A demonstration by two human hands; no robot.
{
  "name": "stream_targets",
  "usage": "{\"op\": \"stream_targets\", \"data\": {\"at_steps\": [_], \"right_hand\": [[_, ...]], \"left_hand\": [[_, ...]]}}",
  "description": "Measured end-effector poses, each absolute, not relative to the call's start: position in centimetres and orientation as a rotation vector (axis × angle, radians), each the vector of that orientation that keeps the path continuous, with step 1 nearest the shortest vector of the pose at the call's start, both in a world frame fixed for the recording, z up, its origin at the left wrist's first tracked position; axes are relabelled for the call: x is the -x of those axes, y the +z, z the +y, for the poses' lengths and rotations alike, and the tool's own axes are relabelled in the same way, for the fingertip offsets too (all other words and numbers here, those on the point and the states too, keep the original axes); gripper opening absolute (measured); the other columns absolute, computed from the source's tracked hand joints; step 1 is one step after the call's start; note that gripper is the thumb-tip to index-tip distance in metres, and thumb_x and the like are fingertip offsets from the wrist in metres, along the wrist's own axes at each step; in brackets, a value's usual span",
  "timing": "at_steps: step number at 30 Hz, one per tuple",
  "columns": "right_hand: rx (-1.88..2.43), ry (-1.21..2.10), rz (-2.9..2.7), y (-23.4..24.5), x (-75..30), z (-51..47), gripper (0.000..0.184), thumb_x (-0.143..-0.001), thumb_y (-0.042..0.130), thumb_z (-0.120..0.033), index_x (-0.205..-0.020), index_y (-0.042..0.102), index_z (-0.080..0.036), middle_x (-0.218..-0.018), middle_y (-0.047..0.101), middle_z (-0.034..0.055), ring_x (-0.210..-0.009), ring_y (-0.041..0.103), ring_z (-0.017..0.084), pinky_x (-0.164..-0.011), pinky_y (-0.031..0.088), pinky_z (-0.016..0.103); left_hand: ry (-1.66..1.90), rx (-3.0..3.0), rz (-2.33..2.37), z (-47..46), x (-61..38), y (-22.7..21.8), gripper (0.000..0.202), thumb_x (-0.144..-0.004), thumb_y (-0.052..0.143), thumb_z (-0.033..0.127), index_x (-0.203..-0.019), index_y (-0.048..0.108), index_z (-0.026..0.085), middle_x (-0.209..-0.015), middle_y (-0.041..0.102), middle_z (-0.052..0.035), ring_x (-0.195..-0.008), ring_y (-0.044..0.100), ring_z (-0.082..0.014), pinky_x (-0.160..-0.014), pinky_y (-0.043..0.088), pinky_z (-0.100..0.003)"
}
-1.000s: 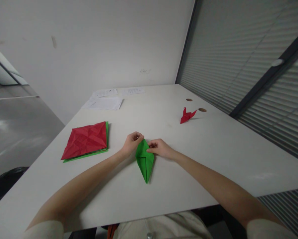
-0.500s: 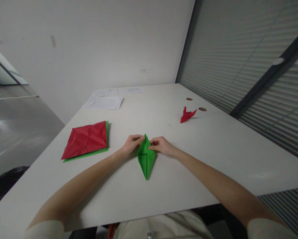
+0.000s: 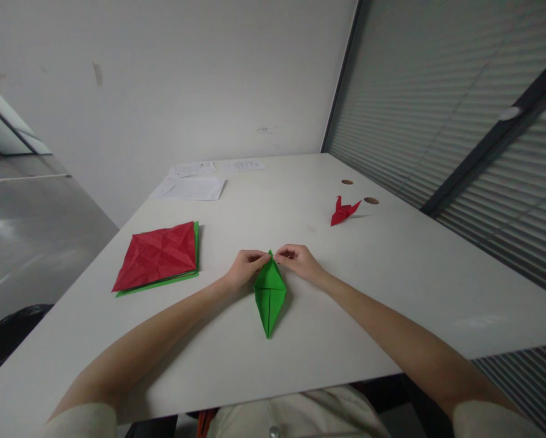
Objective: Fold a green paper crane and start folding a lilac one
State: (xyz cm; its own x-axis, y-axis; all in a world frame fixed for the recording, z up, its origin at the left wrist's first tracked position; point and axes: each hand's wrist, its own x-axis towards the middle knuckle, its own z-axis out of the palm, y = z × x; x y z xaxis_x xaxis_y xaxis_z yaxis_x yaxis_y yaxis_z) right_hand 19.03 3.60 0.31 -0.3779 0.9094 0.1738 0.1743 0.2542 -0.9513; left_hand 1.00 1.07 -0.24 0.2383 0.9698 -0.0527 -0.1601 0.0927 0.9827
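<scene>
Green folded paper [image 3: 270, 295] lies nearside of left hand [image 3: 247, 267], long axis fore-and-aft; that hand, nearer, pinches the far tip; right hand [image 3: 299, 261] close opposite, grip unclear.

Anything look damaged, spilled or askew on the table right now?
Slightly: the red sheet at left is creased all over and sits askew, leaving edges of the green paper beneath it exposed. No spill shows, and the folded green piece has no obvious tear.

Left hand [image 3: 248, 266], right hand [image 3: 299, 261] close together, fingers [image 3: 288, 249] pinched.
</scene>
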Motion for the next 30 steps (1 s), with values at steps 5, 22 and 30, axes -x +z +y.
{"op": "stream_targets", "data": {"at_steps": [5, 22, 30], "right_hand": [[0.941, 1.143, -1.801, 0.9, -19.4, 3.6, 0.029, -0.071, 0.071, -0.044, -0.078, 0.069, -0.015, -0.078, 0.069, 0.0058, -0.073, 0.060, 0.017, -0.068, 0.046, 0.030], [0.974, 1.385, -1.809, 1.6, -19.8, 3.6, 0.031, -0.063, 0.076, -0.043, -0.069, 0.065, -0.014, -0.062, 0.062, 0.0005, -0.057, 0.052, 0.011, -0.056, 0.040, 0.025], [1.018, 1.483, -1.752, 1.8, -19.8, 3.6, 0.030, -0.064, 0.074, -0.041, -0.069, 0.066, -0.012, -0.056, 0.060, -0.0007, -0.053, 0.050, 0.009, -0.052, 0.038, 0.024]], "left_hand": [[0.962, -1.369, 0.971, 0.4, -1.2, 0.1, 0.042, -0.069, 0.073, 0.051, -0.079, 0.074, 0.010, -0.067, 0.067, -0.0059, -0.058, 0.054, -0.0124, -0.056, 0.039, -0.025], [0.894, -1.435, 0.990, 0.1, -1.2, 0.2, 0.036, -0.069, 0.073, 0.046, -0.078, 0.074, 0.011, -0.067, 0.069, -0.0065, -0.057, 0.056, -0.0130, -0.056, 0.042, -0.025], [0.892, -1.443, 1.015, 0.0, -1.2, 0.4, 0.035, -0.069, 0.072, 0.045, -0.078, 0.074, 0.011, -0.069, 0.069, -0.0066, -0.058, 0.057, -0.0138, -0.057, 0.043, -0.025]]}}
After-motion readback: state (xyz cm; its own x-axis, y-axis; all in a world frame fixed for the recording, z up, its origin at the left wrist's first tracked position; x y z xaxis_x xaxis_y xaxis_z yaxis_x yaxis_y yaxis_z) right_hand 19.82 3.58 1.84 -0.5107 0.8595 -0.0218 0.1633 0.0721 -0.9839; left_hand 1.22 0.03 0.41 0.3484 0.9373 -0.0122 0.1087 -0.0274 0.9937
